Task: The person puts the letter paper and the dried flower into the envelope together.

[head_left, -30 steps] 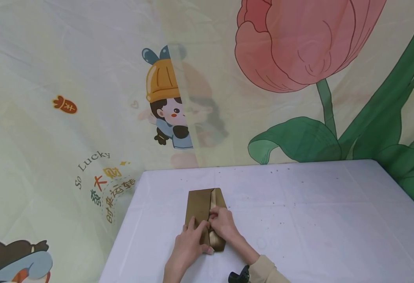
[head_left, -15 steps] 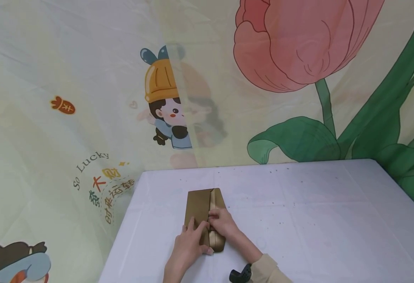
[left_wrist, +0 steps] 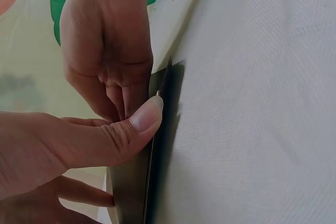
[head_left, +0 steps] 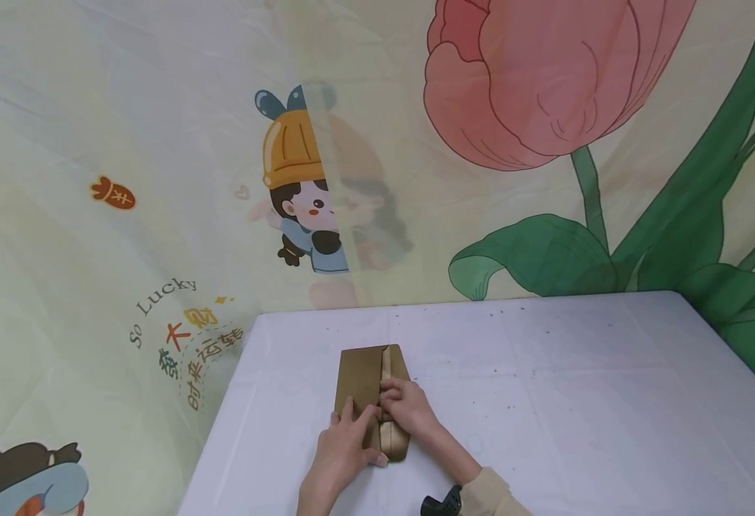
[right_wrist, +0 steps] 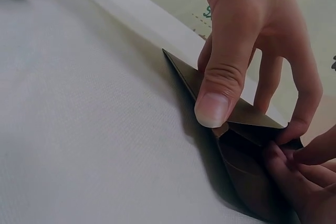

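A gold-brown folding case (head_left: 359,373) lies on the white-covered table, with a paler strip along a lengthwise seam on its right side. My left hand (head_left: 344,446) holds its near left part: in the left wrist view the thumb (left_wrist: 148,114) lies at the near edge, while the other fingers reach over the top. At the seam, my right hand (head_left: 410,412) grips the case with bent fingers. The right wrist view shows the case's end partly gaping, a dark hollow (right_wrist: 244,169) under a raised flap (right_wrist: 254,114), and my right fingertips at the flap, meeting the left index finger.
The white tabletop (head_left: 545,401) carries small dark specks. Behind it hangs a printed cloth (head_left: 384,143) with a large tulip and cartoon figures. A black wrist device (head_left: 440,502) sits beside my right sleeve (head_left: 490,493).
Both hands keep nearly the same hold on the case. The head view has shifted slightly.
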Available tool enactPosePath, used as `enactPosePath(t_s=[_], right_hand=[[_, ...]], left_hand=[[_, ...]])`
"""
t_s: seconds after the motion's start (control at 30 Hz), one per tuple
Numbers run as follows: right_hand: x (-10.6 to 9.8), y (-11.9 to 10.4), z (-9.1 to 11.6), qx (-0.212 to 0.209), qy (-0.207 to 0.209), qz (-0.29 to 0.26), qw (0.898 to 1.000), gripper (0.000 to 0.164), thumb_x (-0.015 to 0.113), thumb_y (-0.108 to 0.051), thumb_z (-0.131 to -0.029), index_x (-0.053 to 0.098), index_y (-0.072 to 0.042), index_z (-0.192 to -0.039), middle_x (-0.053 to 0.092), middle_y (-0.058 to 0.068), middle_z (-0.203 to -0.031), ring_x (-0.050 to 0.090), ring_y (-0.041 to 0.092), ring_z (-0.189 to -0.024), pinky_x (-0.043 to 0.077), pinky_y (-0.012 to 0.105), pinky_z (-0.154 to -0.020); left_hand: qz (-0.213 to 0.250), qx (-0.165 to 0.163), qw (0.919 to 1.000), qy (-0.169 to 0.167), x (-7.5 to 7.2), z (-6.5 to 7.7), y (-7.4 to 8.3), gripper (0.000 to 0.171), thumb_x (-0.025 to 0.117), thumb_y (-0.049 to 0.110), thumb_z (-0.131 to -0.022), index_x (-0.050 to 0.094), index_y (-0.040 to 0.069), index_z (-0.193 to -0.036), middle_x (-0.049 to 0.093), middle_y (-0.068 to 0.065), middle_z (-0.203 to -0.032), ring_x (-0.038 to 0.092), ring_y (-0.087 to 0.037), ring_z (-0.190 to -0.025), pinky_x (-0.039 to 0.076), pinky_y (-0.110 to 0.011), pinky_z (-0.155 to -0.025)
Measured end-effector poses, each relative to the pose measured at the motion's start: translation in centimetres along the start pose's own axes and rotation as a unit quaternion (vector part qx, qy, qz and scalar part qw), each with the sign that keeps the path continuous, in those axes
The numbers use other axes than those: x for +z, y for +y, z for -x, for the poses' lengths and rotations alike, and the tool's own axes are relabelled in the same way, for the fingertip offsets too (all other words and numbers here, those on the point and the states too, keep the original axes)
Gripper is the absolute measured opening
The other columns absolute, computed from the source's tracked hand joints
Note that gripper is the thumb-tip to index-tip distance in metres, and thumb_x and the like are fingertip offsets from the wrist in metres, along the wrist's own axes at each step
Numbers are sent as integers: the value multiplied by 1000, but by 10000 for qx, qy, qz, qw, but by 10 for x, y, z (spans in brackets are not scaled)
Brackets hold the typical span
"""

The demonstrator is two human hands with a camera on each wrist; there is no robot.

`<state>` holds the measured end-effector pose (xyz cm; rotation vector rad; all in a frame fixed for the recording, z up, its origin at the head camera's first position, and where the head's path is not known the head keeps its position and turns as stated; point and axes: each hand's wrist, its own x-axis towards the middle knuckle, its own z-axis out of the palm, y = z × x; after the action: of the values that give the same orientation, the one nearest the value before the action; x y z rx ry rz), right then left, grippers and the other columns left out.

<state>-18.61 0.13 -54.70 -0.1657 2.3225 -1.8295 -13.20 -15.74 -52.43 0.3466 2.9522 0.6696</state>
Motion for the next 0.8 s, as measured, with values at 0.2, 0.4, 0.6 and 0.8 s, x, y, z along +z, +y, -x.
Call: enactPosePath(t_s=[0.2,0.4,0.6,0.8], right_hand=[[-2,2,1,-92,68,-357,9993,33,59,10,-91,61,15,-124,77,24,-97,76,25,-76,62,32,-68],[-4,-1,5,-515,172,135,9984,32,57,13,-92,61,14,-124,76,23,-95,76,28,-77,60,28,-67],[-4,-4,10,-1708,402,1888,9662,25,62,10,-93,68,8,-117,76,16,-100,74,27,-90,60,32,-75],[-4,4,14,-2622,337,3214,9093,20,67,4,-94,72,1,-113,70,17,-124,67,31,-117,56,41,-96]], left_hand=[[-56,-68,9999,-56,2,0,0,76,91,39,-68,61,18,-135,43,-40,-149,49,-67,-124,50,-67,-75],[-307,-125,9994,-93,5,0,1,81,90,42,-69,60,20,-141,41,-39,-151,46,-71,-125,52,-67,-76],[-386,-161,9991,-48,5,1,6,91,91,39,-66,52,15,-145,39,-41,-151,43,-74,-125,51,-71,-82],[-477,-170,9987,-81,7,2,9,92,92,36,-67,50,8,-143,39,-42,-151,40,-74,-126,41,-77,-93]])
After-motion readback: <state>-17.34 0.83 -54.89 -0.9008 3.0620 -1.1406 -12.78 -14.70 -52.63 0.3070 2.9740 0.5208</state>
